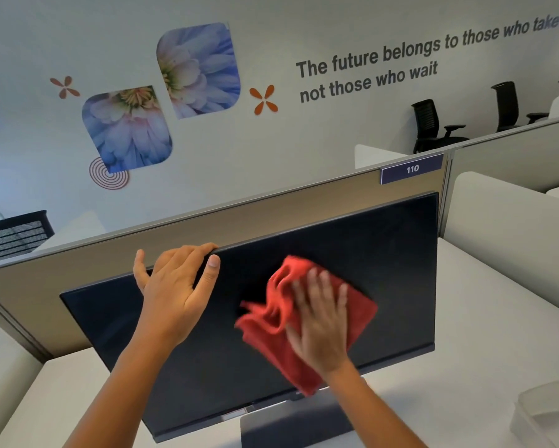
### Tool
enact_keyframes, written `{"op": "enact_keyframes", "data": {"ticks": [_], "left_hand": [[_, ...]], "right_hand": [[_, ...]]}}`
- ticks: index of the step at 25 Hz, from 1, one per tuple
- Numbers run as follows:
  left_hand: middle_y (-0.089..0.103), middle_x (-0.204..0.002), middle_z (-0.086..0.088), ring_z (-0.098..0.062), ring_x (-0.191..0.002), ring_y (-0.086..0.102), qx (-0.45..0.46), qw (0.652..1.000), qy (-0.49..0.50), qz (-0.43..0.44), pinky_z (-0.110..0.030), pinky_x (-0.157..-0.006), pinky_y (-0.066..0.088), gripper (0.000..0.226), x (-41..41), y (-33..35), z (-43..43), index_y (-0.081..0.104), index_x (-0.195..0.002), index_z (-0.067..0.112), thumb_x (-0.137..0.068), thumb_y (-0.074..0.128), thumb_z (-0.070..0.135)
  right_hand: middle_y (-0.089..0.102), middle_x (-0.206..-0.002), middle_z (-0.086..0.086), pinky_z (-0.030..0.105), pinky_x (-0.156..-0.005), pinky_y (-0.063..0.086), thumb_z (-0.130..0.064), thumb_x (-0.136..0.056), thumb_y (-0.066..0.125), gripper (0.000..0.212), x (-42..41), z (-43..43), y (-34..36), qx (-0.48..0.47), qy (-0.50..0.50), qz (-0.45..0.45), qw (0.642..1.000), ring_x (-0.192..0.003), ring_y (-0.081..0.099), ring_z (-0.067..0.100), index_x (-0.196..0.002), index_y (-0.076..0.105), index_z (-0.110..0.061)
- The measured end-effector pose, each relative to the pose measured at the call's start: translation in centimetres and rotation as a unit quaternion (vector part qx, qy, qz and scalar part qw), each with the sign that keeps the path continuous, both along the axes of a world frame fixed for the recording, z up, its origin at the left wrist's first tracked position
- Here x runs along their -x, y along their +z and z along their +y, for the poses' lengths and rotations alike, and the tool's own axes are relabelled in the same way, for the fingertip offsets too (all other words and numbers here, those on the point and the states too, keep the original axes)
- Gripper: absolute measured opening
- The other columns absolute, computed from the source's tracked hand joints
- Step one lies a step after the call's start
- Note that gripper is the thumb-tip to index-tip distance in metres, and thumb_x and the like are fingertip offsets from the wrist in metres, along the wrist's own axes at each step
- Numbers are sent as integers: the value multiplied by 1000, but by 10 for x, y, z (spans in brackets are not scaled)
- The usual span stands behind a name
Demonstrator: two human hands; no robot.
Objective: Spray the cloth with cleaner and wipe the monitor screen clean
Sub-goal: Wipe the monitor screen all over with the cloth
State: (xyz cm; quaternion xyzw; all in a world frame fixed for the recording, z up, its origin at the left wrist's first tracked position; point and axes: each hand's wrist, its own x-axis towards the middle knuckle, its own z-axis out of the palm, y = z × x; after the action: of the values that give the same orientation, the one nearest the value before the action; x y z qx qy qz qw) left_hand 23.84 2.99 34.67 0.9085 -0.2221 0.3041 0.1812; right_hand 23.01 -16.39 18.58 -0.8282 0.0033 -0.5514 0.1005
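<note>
A dark, switched-off monitor point(384, 253) stands on a white desk, tilted in the view. My left hand point(175, 286) grips its top edge, fingers curled over the rim and thumb on the screen side. A red cloth point(271, 321) lies bunched against the middle of the screen. My right hand point(321, 321) presses flat on the cloth with straight, spread fingers; it is blurred by motion. No spray bottle is in view.
A beige partition point(207, 234) with a "110" label point(412, 169) rises right behind the monitor. The white desk point(498, 318) extends to the right, with a clear plastic container point(549, 412) at the lower right. Black office chairs point(433, 124) stand beyond.
</note>
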Motion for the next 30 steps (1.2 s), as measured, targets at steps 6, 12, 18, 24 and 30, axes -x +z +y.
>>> {"op": "enact_keyframes", "data": {"ticks": [6, 12, 18, 24, 30], "left_hand": [[63, -112, 6, -20, -119, 47, -2, 1000, -5, 3, -52, -113, -6, 65, -3, -1, 0, 57, -119, 27, -90, 8, 58], [61, -110, 9, -18, -117, 47, -13, 1000, 6, -5, -52, -114, -4, 59, -4, -5, -1, 55, -119, 29, -91, 12, 58], [58, -118, 7, -16, -123, 40, -24, 1000, 12, -16, -49, -115, -6, 55, -1, -11, 2, 49, -124, 32, -91, 14, 59], [28, -146, 1, -20, -145, 1, -72, 996, 22, -50, -48, -113, -18, 63, -2, -29, -2, 26, -141, 25, -88, 24, 59], [22, -148, -3, -22, -145, -3, -80, 995, 24, -47, -50, -113, -19, 70, -3, -36, -2, 22, -143, 22, -86, 26, 62]], "right_hand": [[10, -157, 11, 56, -117, 4, -46, -99, 31, 67, -15, -60, 77, -317, -46, -105, 942, -146, 4, 27, -150, 6, -12], [-8, -159, 10, 52, -116, -4, -54, -90, 36, 78, 3, 5, -36, -47, -23, 61, 997, -145, -4, 34, -151, 6, -16], [7, -156, 10, 52, -116, 0, -50, -96, 26, 52, 39, 29, -139, 107, -23, 181, 977, -146, -4, 29, -136, 39, -20], [0, -159, 8, 51, -115, 4, -49, -97, 23, 52, 43, 21, -124, 46, -22, 206, 977, -146, -4, 27, -134, 39, -17], [13, -155, 19, 47, -118, 0, -58, -93, 25, 76, 29, -50, -47, -197, -81, 107, 971, -144, 4, 35, -149, 11, -10]]}}
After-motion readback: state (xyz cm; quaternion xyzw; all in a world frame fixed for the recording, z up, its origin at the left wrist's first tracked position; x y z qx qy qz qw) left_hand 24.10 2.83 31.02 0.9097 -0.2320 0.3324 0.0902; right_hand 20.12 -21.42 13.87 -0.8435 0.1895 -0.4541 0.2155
